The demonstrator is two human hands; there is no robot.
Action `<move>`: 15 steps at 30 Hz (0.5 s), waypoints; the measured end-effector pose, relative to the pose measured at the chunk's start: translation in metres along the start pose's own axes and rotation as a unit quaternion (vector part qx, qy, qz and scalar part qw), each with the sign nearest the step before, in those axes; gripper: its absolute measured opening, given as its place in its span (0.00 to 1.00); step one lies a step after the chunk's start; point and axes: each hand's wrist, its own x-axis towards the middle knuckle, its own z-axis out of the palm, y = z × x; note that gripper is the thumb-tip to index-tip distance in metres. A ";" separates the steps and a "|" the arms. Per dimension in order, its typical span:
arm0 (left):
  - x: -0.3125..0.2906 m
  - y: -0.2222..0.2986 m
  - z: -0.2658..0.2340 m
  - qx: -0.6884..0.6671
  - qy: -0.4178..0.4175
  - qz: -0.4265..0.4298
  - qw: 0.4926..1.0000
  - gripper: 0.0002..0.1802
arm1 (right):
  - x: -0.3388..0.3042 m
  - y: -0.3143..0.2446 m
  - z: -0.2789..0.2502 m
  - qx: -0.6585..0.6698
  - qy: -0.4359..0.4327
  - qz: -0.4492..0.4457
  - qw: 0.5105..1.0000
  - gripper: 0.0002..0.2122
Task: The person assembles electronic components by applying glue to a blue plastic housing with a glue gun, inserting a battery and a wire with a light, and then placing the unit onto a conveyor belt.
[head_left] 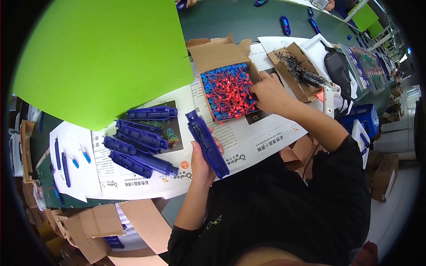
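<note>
My left hand [202,165] is wrapped round a long dark-blue plastic housing [207,144], held tilted above the printed white sheets. Its open side shows dark material along the inside. My right hand [271,94] is at the right edge of a cardboard box [222,52]. Its fingers are bent together, and whatever lies between them is hidden. Small blue cylindrical cells with red leads and plugs [228,91] fill that box. Left of the held housing, several similar blue housings [140,137] lie in a loose pile.
A bright green panel [102,57] stands at the left. Beyond my right hand, a white glue gun [329,95] rests at a cardboard tray [284,57] with black residue. Two small blue cells [85,155] lie at far left. An opened carton [97,221] stands below the table edge.
</note>
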 end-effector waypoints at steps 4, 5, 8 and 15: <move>0.000 0.002 0.001 0.014 -0.008 -0.008 1.000 0.37 | 0.003 -0.002 0.005 -0.040 0.028 -0.004 0.999 0.08; 0.001 0.002 0.000 0.013 -0.008 -0.005 1.000 0.37 | 0.002 -0.001 0.002 -0.023 0.039 -0.017 0.999 0.10; -0.003 0.003 -0.003 0.010 -0.008 0.013 1.000 0.36 | -0.004 0.010 -0.027 0.165 0.088 0.045 0.981 0.12; 0.001 0.001 0.002 0.019 0.005 -0.003 1.000 0.36 | -0.038 0.019 -0.062 0.765 0.045 0.143 0.626 0.14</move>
